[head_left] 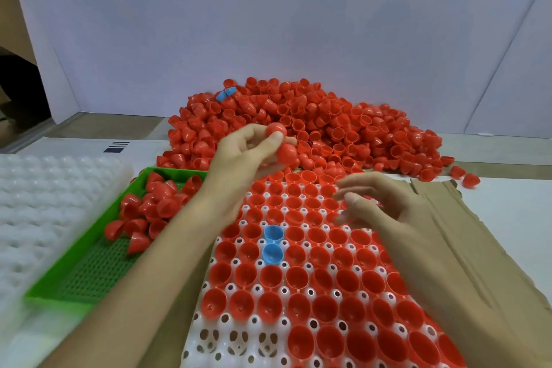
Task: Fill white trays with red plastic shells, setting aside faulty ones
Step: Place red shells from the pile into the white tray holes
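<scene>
Sorting looks well along. The white tray [239, 340] lies near centre on a sheet of cardboard [448, 233], and most of its cups carry seated shells [298, 278]. These sit open side up, probably so each inside can be checked at a glance. Only the near-left cups are bare. 2 blue shells [272, 253] sit among the red, 1 just behind the other, and they look like strays to pull out.

The left hand [245, 155] is up over the tray's far edge, in front of the loose pile [328, 128]. Its thumb and fingers pinch a pair of red shells [286, 154], domes toward the camera. Held up like this, they seem to be under inspection before being seated or rejected.

The right hand [385, 203] hovers low over the far-right cups with its fingers loosely curled. It is blurred and a fleck of red shows beneath it, so I cannot tell whether it holds a shell.

Just left of the white tray is a green tray [50, 293] with a jumble of set-aside shells [143, 206] at its far end. These are likely the faulty ones, kept within the left hand's easy reach. Further left, a stack of empty trays [44, 203] probably waits for the next fill.
</scene>
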